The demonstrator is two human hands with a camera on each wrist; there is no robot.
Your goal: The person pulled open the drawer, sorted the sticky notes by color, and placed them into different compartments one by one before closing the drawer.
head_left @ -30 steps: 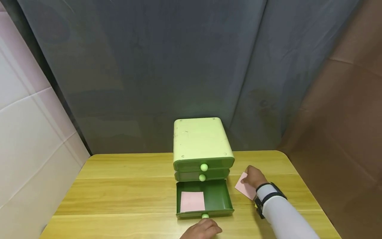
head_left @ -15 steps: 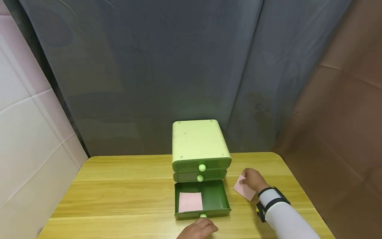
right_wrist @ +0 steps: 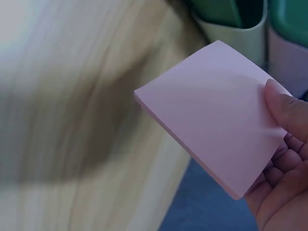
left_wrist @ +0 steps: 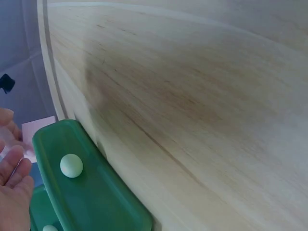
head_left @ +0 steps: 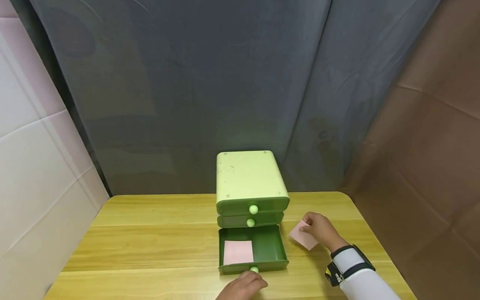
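Observation:
In the right wrist view, my right hand pinches a pink sticky note pad by one edge, thumb on top and fingers beneath. The head view shows this right hand right of a small green drawer unit, the pad held tilted over the table. The unit's bottom drawer is pulled out, with a second pink sticky note pad lying in its left half. My left hand is in front of this drawer, fingers close by its round knob and loosely extended.
Two upper drawers with round knobs sit nearly flush above. The wooden table spreads out on both sides. A dark grey curtain hangs behind, a white sheet at left and a brown sheet at right.
The right hand has raised the pad slightly from the table and tilted it, its wrist shifting right and nearer. The left hand stays by the drawer knob. The head view has shifted slightly.

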